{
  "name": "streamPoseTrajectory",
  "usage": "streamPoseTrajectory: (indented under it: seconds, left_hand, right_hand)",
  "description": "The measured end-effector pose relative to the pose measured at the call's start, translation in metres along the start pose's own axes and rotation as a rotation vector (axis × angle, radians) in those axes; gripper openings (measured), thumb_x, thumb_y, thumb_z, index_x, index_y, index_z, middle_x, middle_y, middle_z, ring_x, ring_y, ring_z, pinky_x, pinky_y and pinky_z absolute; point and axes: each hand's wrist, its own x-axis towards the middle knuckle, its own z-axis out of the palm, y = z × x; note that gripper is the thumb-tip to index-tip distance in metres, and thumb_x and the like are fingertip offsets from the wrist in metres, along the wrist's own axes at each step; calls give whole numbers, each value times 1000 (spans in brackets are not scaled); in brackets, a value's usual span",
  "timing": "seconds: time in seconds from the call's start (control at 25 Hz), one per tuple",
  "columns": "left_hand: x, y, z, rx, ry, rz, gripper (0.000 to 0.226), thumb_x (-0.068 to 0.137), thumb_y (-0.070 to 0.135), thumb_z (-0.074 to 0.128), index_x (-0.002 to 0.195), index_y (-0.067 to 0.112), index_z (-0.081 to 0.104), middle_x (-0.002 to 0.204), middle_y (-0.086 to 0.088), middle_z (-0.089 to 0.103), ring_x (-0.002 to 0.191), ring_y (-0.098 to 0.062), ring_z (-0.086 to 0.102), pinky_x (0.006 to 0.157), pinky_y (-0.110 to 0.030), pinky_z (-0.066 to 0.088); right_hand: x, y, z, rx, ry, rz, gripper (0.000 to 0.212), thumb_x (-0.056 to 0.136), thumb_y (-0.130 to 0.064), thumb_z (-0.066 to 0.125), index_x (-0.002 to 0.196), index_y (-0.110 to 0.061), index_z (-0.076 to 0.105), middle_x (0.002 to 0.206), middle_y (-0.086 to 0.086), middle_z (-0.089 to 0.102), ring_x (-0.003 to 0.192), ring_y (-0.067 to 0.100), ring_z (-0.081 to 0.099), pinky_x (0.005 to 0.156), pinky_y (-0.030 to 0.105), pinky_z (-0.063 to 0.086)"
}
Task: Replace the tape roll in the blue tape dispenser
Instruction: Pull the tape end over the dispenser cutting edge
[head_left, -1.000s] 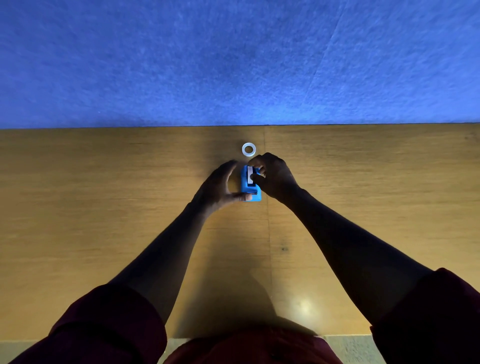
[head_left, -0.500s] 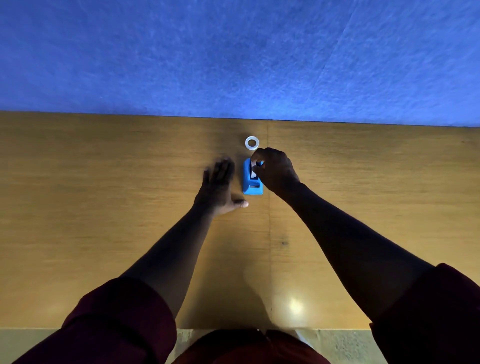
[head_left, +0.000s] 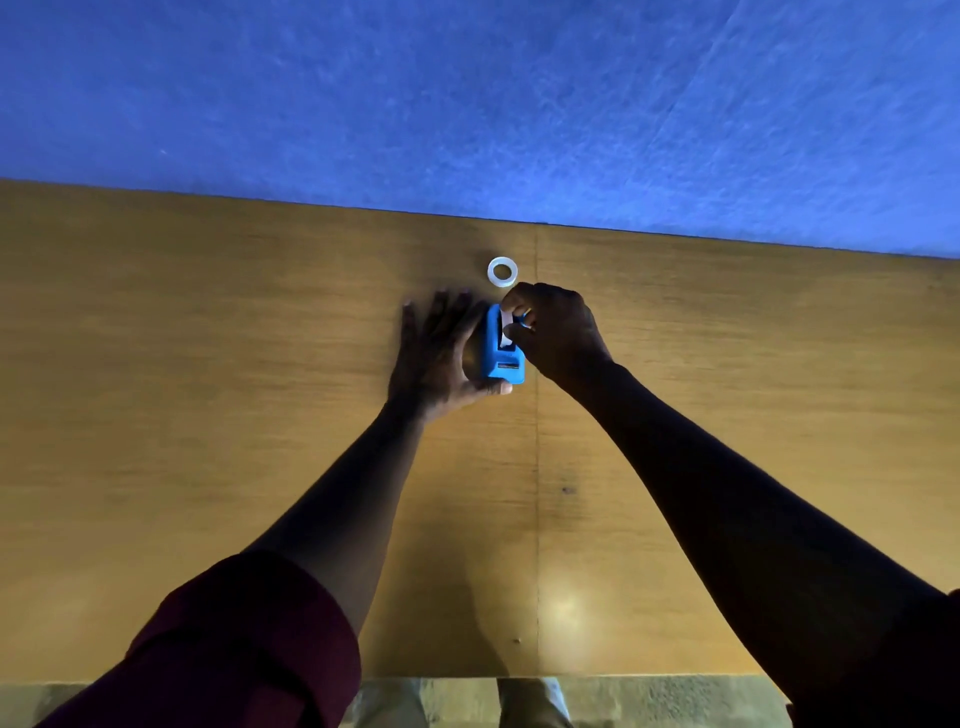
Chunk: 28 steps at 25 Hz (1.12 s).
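Pinching the white tape roll (head_left: 505, 328) inside the blue tape dispenser (head_left: 501, 358), my right hand (head_left: 558, 332) has a narrow grip. My left hand (head_left: 441, 356), open, steadies the light, slippery plastic body with thumb and palm. A spare tape ring (head_left: 502, 272) lies beyond my right grip on the surface (head_left: 208, 364); it should be light and stiff, best taken by its rim.

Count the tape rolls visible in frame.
2. One loose tape roll lies flat on the table, just beyond the dispenser. A second, white, sits in the dispenser, under the right hand; mostly hidden.
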Motion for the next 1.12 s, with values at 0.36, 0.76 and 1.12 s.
streamPoseTrajectory:
  seconds: [0.36, 0.76, 1.12]
  left_hand:
    - [1, 4, 0, 44, 19, -11, 117, 71, 91, 50, 162, 32, 7, 172, -3, 6, 159, -29, 1, 123, -65, 2]
    - [0, 5, -3, 35, 44, -13, 115, 70, 90, 50, 161, 31, 12, 171, -2, 13, 159, -28, 4, 123, -65, 3]
    - [-1, 4, -2, 27, 54, -16, 117, 69, 92, 50, 161, 31, 12, 171, -2, 14, 159, -28, 5, 123, -64, 2]
  right_hand:
    - [-11, -5, -4, -68, 82, -37, 9, 94, -18, 63, 97, -12, 68, 94, 2, 72, 74, 9, 57, 57, 12, 31]
    - [6, -9, -9, -140, -14, -55, 20, 89, -13, 66, 110, -13, 70, 107, 4, 71, 89, 17, 66, 70, 21, 50]
    - [12, -11, -11, -152, -29, -58, 14, 90, -11, 68, 102, -13, 74, 104, 6, 73, 88, 19, 70, 71, 23, 52]
